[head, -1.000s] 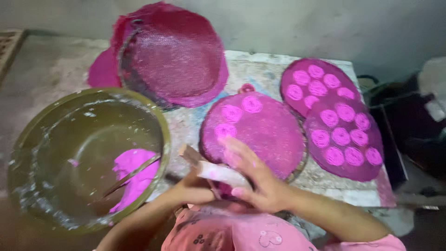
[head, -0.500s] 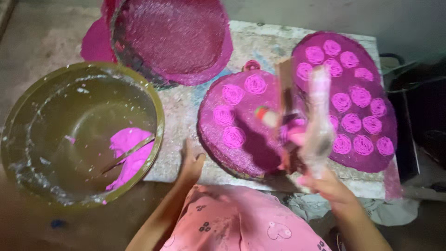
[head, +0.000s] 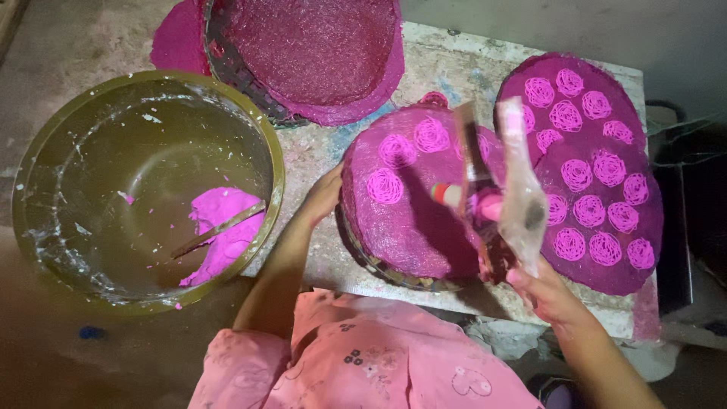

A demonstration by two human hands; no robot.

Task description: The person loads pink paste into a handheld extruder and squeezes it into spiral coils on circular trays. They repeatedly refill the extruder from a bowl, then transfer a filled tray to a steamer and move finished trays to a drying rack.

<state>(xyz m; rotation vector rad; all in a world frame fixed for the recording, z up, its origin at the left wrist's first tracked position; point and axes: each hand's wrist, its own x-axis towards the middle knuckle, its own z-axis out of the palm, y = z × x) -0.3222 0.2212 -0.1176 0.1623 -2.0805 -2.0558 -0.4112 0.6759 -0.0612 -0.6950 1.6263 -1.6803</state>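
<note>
A round woven tray (head: 413, 227) covered with magenta cloth sits in front of me, with three pink dough spirals (head: 385, 185) along its far side. My left hand (head: 324, 195) curls over the tray's left rim. My right hand (head: 547, 294) is at the tray's near right edge. It holds up a brown press tool (head: 471, 170) with a pink nozzle and a clear plastic bag (head: 521, 193). Both hang over the tray's right side.
A large olive bowl (head: 279, 170) on the left holds a lump of pink dough (head: 223, 227) and a stick (head: 216, 229). Another magenta-covered tray (head: 310, 45) lies at the back. Two trays of spirals (head: 594, 182) fill the right of the worn table (head: 447, 76).
Both hands were together at the tray's near edge. My right hand lifted the press and bag up and to the right, and my left hand moved to the tray's left rim.
</note>
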